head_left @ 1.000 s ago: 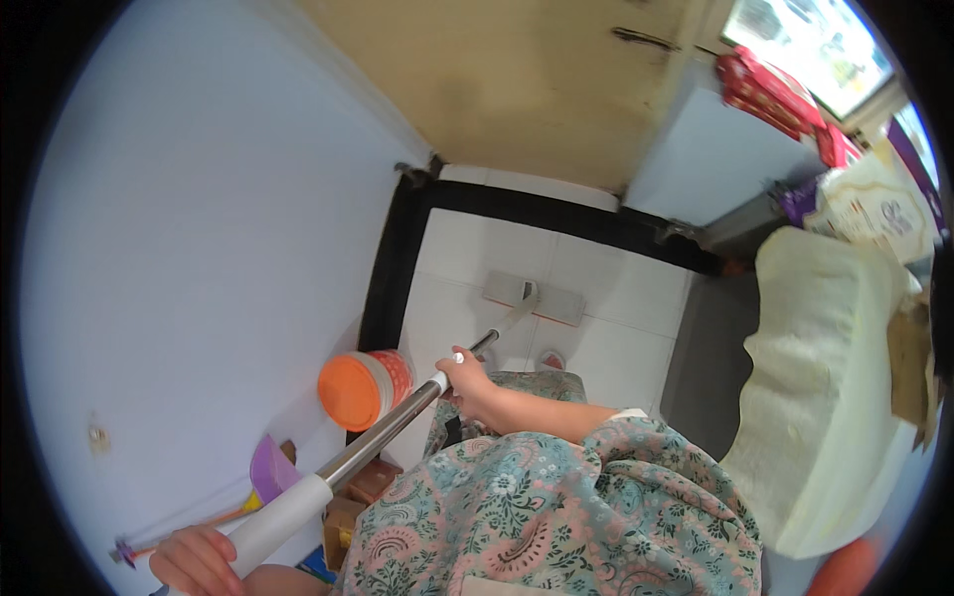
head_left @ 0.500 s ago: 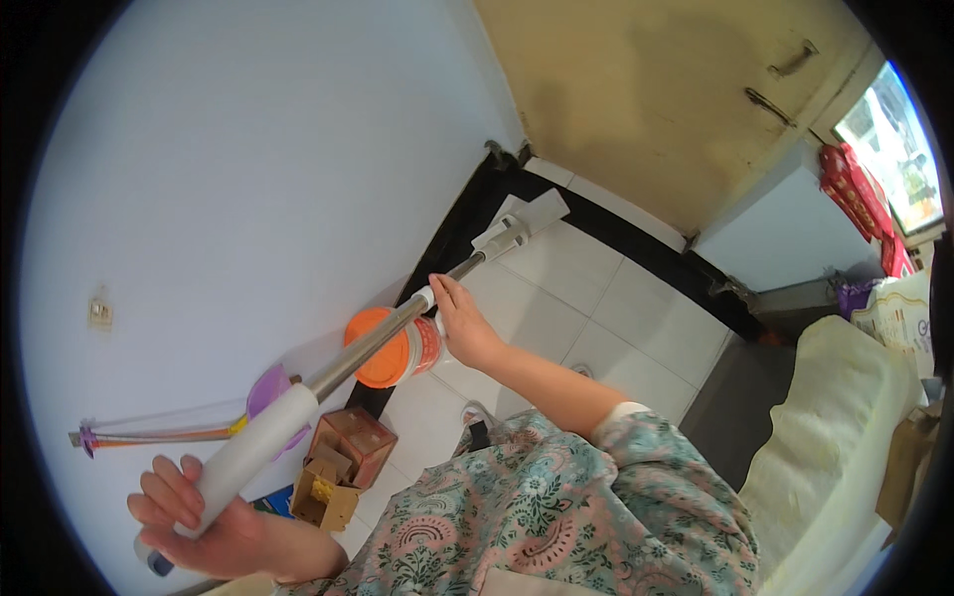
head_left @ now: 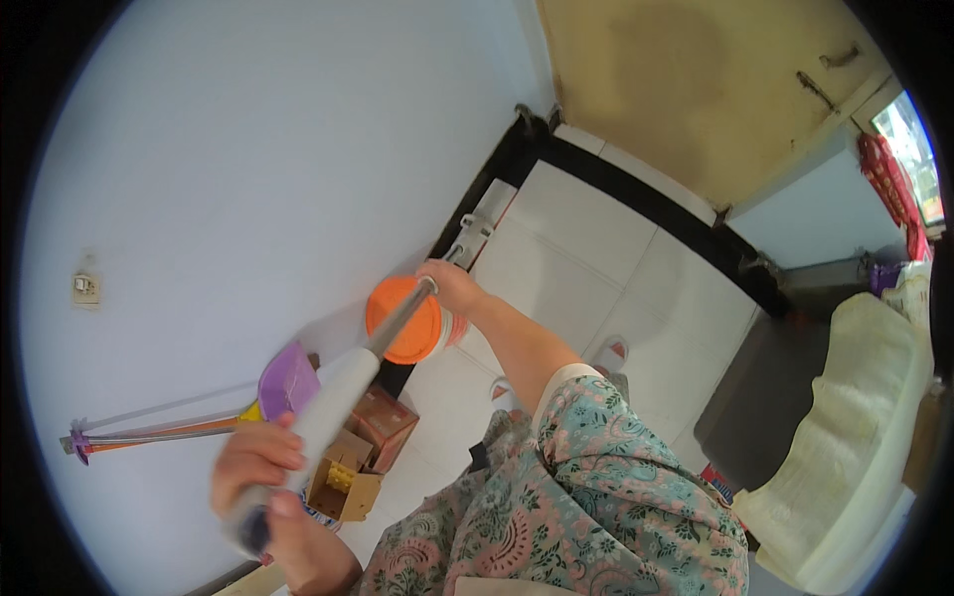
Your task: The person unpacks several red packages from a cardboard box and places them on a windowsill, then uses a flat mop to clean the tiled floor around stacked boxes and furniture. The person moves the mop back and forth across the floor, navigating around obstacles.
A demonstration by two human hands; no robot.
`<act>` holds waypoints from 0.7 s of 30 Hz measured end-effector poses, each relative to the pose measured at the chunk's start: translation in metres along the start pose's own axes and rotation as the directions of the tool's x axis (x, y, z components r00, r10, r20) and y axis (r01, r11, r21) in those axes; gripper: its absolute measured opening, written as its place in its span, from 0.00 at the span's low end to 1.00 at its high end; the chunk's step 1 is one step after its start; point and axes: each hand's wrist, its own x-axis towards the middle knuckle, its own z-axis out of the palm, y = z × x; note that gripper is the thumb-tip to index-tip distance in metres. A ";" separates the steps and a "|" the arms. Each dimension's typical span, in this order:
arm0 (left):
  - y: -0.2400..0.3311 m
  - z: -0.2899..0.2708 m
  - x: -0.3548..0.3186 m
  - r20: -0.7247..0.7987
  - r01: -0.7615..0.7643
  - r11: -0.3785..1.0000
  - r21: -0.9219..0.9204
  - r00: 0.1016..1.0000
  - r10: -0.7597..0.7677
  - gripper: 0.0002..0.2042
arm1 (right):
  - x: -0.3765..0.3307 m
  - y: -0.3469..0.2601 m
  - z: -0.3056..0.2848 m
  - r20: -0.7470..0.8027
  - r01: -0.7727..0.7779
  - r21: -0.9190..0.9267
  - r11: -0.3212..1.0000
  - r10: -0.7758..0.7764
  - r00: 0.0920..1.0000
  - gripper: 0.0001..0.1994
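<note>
The white tiled floor [head_left: 571,260] has free middle; a silver-poled white mop [head_left: 340,399] and orange-lidded round bucket [head_left: 421,330] obstruct its left edge.

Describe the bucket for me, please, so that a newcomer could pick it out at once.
Start at the big pale wall filling the left side and look to its foot, beside the white-tiled floor. There, partly crossed by the metal mop pole, stands the bucket. Its round, bright orange top sets it apart from the purple dustpan and the open cardboard box nearby.
</note>
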 end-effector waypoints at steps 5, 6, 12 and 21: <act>-0.027 -0.086 0.018 -0.098 0.038 0.974 -0.224 0.993 -0.061 0.13 | -0.016 -0.055 0.012 -0.033 -0.042 -0.033 0.999 0.041 0.999 0.11; -0.029 -0.095 0.020 -0.074 0.025 0.969 -0.245 0.996 -0.044 0.11 | -0.025 -0.059 0.011 -0.055 -0.047 -0.043 0.998 0.044 0.998 0.11; -0.041 -0.115 0.016 0.132 -0.025 0.888 -0.460 0.987 0.096 0.09 | -0.102 -0.101 -0.003 -0.317 -0.153 -0.156 0.976 0.097 0.943 0.13; -0.035 -0.064 -0.019 0.413 0.086 0.798 -0.596 0.886 0.213 0.09 | -0.285 -0.123 0.006 -0.694 -0.513 -0.282 0.811 0.197 0.692 0.15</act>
